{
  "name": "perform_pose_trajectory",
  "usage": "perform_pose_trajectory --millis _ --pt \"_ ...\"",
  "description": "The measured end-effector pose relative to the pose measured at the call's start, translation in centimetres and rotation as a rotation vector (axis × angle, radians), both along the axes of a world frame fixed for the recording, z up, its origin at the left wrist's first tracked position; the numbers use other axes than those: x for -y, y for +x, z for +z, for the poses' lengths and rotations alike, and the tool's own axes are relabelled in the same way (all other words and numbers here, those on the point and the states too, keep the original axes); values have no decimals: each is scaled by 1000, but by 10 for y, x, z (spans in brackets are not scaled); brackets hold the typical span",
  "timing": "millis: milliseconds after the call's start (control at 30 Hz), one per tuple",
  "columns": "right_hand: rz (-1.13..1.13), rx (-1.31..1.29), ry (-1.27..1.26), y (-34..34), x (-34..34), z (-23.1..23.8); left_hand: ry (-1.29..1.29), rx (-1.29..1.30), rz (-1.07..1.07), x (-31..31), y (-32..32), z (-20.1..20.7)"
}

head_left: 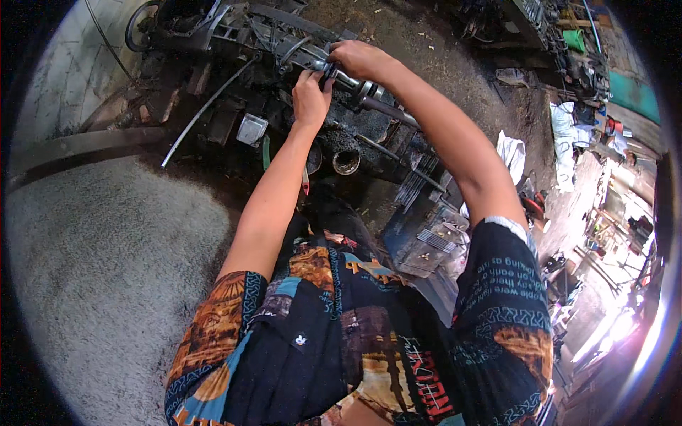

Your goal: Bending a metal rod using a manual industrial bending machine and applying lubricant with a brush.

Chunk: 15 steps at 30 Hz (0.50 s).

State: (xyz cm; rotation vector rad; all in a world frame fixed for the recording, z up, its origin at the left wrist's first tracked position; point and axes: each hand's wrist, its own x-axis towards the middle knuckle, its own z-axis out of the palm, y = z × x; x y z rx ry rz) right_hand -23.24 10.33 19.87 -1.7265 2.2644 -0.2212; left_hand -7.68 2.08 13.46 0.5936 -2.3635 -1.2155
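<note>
Both arms reach forward to a long, greasy lathe-like machine [245, 34]. A bright metal shaft [348, 79] runs along it, with a wider shiny collar [369, 91] to the right of my hands. My left hand [310, 99] is closed at the near side of the shaft, fingertips pinched against a small dark part [329, 70]. From the far right, my right hand [357, 59] curls over the same spot, its fingers bent around that part. The fingers cover most of it, so its kind does not show. Both hands are nearly touching each other.
Below the shaft sit a round tin [347, 162] and a square metal box [252, 130]. A thin pale rod [202, 119] slants down at the left, near a rough grey concrete surface [106, 248]. Thin metal rods [415, 186] lie at the right. White sacks [563, 145] lie farther right.
</note>
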Motion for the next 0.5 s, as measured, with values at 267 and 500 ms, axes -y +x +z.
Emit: perform_pose_trajectory --millis 267,500 --pt "313 16 225 -23 17 -18 -50 13 -35 -9 5 6" --pt "393 36 238 -24 13 -18 -69 -12 -20 -13 4 5"
